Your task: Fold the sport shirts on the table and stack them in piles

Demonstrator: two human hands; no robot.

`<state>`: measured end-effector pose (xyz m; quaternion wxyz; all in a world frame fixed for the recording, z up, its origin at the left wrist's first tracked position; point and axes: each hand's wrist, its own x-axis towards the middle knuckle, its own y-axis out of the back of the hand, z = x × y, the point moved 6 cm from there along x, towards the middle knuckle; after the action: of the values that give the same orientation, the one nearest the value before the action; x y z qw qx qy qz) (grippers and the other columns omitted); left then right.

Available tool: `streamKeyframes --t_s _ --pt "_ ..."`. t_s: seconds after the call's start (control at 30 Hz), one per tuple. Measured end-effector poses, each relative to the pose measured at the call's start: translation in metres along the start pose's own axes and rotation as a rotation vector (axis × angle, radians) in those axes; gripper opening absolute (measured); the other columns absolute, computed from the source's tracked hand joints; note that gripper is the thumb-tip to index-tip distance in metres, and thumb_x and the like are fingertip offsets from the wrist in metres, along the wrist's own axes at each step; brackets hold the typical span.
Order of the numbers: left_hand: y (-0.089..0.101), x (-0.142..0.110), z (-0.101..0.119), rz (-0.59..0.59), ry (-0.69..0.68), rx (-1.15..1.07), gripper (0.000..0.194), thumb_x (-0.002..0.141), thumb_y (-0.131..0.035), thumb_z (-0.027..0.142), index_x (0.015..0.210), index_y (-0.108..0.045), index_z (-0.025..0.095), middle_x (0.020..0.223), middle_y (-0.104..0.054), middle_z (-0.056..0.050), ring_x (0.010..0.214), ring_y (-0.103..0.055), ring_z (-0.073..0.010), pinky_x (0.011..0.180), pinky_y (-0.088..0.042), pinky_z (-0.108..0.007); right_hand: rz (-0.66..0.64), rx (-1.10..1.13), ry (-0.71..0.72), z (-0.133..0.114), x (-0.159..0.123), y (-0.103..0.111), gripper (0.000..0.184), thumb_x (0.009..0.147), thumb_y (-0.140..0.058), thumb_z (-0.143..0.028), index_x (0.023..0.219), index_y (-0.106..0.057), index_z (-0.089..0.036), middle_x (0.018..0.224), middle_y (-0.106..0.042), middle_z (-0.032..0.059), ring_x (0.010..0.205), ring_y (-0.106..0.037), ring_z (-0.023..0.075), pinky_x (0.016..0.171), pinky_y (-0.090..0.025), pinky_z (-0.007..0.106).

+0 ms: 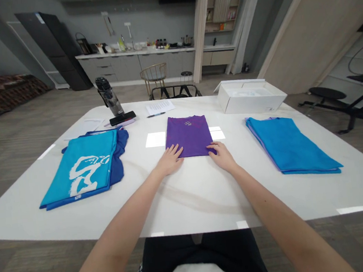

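A folded purple shirt [188,135] lies flat in the middle of the white table [189,197]. My left hand [168,160] rests at its near left corner with fingers stretched out flat on the cloth edge. At the near right corner, my right hand [222,156] has its fingers curled round the shirt's edge. To the left lies a pile of turquoise and dark blue shirts [84,167] with a white print on top. A folded stack of blue shirts [290,145] lies to the right.
At the back of the table stand a dark water bottle [108,96], a phone [122,118], a sheet of paper with a pen [160,107] and an open white box [249,95]. A chair [174,92] stands behind the table. Kitchen counter at the far wall.
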<state>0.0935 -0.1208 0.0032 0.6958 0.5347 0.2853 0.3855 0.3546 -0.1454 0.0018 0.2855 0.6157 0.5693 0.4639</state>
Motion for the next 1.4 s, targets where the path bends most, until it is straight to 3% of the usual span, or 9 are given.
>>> streamKeyframes --t_s 0.13,0.23,0.47,0.73,0.87,1.0,1.17,1.27,1.4 --pt "0.014 -0.023 -0.006 0.098 0.076 -0.032 0.051 0.098 -0.040 0.014 0.145 -0.060 0.021 0.154 -0.055 -0.009 0.142 -0.052 -0.0212 0.119 -0.041 -0.036 0.122 0.137 -0.035 0.012 -0.015 0.014 0.029 0.089 -0.056 -0.026 0.107 -0.078 -0.025 0.117 -0.068 0.0111 0.116 -0.062 0.0282 0.108 -0.047 0.043" --pt "0.024 -0.030 -0.011 0.138 0.143 -0.028 0.048 0.094 -0.042 0.008 0.132 -0.068 0.021 0.136 -0.067 -0.009 0.128 -0.062 -0.0225 0.109 -0.051 -0.035 0.073 0.198 -0.037 0.015 -0.016 0.014 0.026 0.088 -0.060 -0.028 0.105 -0.079 -0.024 0.111 -0.071 0.0105 0.111 -0.063 0.0286 0.106 -0.047 0.044" --pt "0.027 -0.030 -0.018 0.141 0.156 -0.055 0.043 0.094 -0.043 0.006 0.119 -0.073 0.022 0.129 -0.071 -0.006 0.122 -0.064 -0.0210 0.107 -0.050 -0.033 -0.097 0.296 -0.003 0.021 0.002 0.014 0.027 0.084 -0.064 -0.038 0.101 -0.079 -0.023 0.099 -0.071 0.0076 0.088 -0.064 0.0244 0.086 -0.051 0.038" --pt "0.026 -0.031 -0.016 0.159 0.098 -0.071 0.036 0.090 -0.044 0.003 0.105 -0.072 0.021 0.113 -0.072 -0.008 0.113 -0.063 -0.0221 0.103 -0.049 -0.034 -0.266 0.324 -0.024 0.018 0.002 0.019 0.029 0.082 -0.060 -0.046 0.087 -0.076 -0.022 0.076 -0.065 0.0027 0.074 -0.056 0.0210 0.071 -0.044 0.033" --pt "0.030 -0.047 -0.006 0.038 0.022 -0.226 0.030 0.082 -0.050 0.005 0.094 -0.073 0.021 0.098 -0.073 -0.005 0.095 -0.067 -0.0199 0.089 -0.051 -0.030 -0.496 0.361 -0.074 0.012 -0.018 0.026 0.027 0.080 -0.063 -0.043 0.086 -0.076 -0.020 0.073 -0.066 0.0010 0.070 -0.056 0.0176 0.066 -0.041 0.029" --pt "0.031 -0.069 0.007 -0.201 0.005 -0.380 0.029 0.072 -0.054 0.007 0.086 -0.075 0.022 0.084 -0.072 0.000 0.076 -0.064 -0.0162 0.069 -0.046 -0.025 -0.804 0.359 -0.152 0.003 -0.045 0.034 0.021 0.074 -0.067 -0.036 0.082 -0.078 -0.020 0.073 -0.070 0.0022 0.067 -0.058 0.0172 0.060 -0.042 0.028" --pt "0.029 -0.087 0.019 -0.502 0.055 -0.547 0.018 0.082 -0.064 0.025 0.094 -0.078 0.025 0.078 -0.072 0.002 0.070 -0.065 -0.0152 0.061 -0.044 -0.024 -1.107 0.358 -0.211 -0.006 -0.068 0.039 0.019 0.075 -0.068 -0.036 0.076 -0.078 -0.020 0.070 -0.071 0.0032 0.057 -0.055 0.0155 0.055 -0.042 0.028" --pt "0.034 -0.078 0.020 -0.329 0.057 -0.509 0.021 0.092 -0.061 0.038 0.099 -0.075 0.024 0.076 -0.070 0.002 0.069 -0.064 -0.0159 0.065 -0.045 -0.026 -0.927 0.379 -0.206 -0.004 -0.056 0.045 0.025 0.081 -0.069 -0.045 0.083 -0.076 -0.021 0.072 -0.071 0.0032 0.060 -0.057 0.0167 0.057 -0.044 0.029" --pt "0.040 -0.063 0.021 0.067 -0.005 -0.293 0.023 0.099 -0.056 0.038 0.112 -0.071 0.025 0.104 -0.071 -0.005 0.097 -0.067 -0.0219 0.089 -0.050 -0.035 -0.353 0.280 -0.145 0.003 -0.027 0.059 0.027 0.087 -0.068 -0.048 0.098 -0.074 -0.024 0.085 -0.071 0.0037 0.070 -0.061 0.0193 0.069 -0.048 0.033"
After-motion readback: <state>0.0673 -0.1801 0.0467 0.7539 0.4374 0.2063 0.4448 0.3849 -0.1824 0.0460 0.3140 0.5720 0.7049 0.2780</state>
